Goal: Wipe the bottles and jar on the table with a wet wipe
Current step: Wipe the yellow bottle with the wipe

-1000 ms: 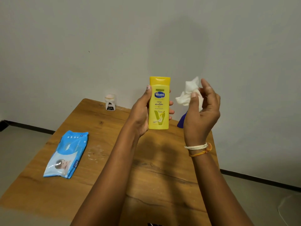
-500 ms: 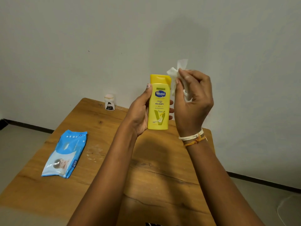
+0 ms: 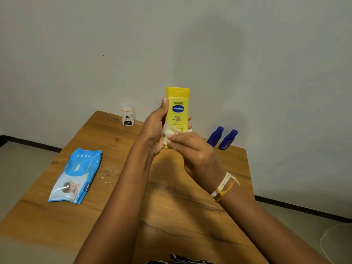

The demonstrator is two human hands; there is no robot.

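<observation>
Holding the yellow Vaseline lotion bottle [image 3: 177,111] upright above the desk [image 3: 91,212], her left hand [image 3: 154,130] grips it while her right hand [image 3: 192,149] presses the wet wipe [image 3: 169,132] low on its front, needing an upward stroke next.

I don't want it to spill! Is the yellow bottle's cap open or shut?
Shut. The yellow bottle stands upright in the left hand, its cap sitting flat, with no gap.

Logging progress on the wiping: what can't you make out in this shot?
Head view:
- Yellow bottle: base hidden behind right hand and wipe.
- Left hand: fingers mostly behind the bottle.
- Jar: label too small.
- Blue bottles: labels unreadable.
</observation>
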